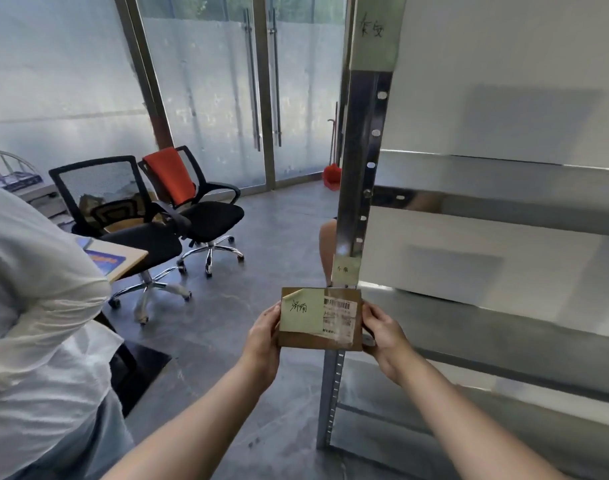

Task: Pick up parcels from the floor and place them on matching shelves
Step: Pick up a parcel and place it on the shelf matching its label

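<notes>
1 flat brown parcel (322,329) held up betw both hands, just in front of the shelf post (360,188). left hand (263,336) grips its left edge, thumb on the front face; right hand (382,332) grips the right edge, fingers curled behind. 1 yellow note (301,313) + 1 barcode label (339,315) on parcel, betw the thumbs. 2 paper tags on the post above the fingers. 2 office chairs far left of the fingers.

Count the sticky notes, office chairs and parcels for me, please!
Sticky notes: 3, one on the parcel, two on the shelf post
Office chairs: 2
Parcels: 1, held by the left hand and right hand
Total: 6
</notes>
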Demonstrator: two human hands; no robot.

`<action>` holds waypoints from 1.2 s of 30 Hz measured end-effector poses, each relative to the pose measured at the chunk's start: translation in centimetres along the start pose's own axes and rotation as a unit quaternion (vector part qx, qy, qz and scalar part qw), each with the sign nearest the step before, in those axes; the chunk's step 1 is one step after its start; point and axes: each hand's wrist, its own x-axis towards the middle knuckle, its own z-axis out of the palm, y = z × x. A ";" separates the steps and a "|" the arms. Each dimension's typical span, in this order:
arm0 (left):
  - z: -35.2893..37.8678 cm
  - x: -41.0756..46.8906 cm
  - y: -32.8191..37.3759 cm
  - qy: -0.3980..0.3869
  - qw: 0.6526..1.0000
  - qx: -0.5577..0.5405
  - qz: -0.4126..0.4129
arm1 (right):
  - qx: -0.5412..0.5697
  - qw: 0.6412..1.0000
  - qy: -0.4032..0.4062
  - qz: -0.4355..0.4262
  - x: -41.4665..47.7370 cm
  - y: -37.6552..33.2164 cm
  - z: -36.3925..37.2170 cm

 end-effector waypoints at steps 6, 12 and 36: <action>1.5 0.8 -0.6 -0.061 0.997 0.028 -0.025 | 0.017 0.997 0.077 -0.005 -0.4 0.5 -1.5; 2.2 1.4 -1.9 -0.101 0.993 0.048 -0.037 | 0.029 0.992 0.121 -0.011 -2.0 0.5 -2.7; 4.4 0.6 -3.0 -0.149 0.987 0.029 -0.053 | 0.043 0.984 0.171 -0.015 -4.2 0.8 -4.6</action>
